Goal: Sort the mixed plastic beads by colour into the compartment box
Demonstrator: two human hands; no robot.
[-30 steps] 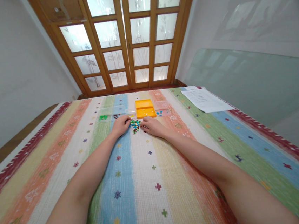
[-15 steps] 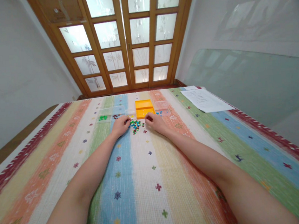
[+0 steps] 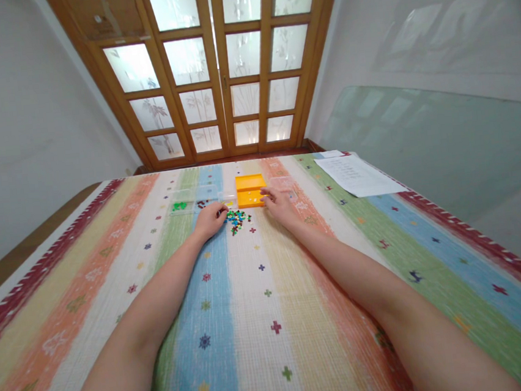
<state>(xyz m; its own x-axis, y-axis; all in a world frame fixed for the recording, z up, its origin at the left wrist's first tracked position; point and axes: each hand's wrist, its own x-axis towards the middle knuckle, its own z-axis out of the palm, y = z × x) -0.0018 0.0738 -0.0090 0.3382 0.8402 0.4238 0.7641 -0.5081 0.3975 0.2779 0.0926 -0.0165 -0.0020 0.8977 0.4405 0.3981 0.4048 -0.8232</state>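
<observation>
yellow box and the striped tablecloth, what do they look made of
Yellow box: probably plastic, opaque and fairly smooth, judging by its even colour and crisp straight edges.
Striped tablecloth: looks like woven fabric, matt, going by the fine thread-like grain across its stripes.

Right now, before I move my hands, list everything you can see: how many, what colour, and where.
Tablecloth: one, multicoloured stripes, across the foreground
Open box: one, yellow, towards the tablecloth's far end; a few white pieces inside
Clear containers: count uncertain, colourless, either side of the box; left-side ones hold green, dark reddish and yellow pieces
Bead-like pieces: too many to count, mixed colours, heaped in front of the box
Papers: at least two, white, far right
Glass-paned doors: at least two, brown-framed, background
Panel: one, pale green, right side
Walls: two, whitish, left and right
Left hand: one, bare, left of the heap
Right hand: one, bare, at the box's right edge
</observation>
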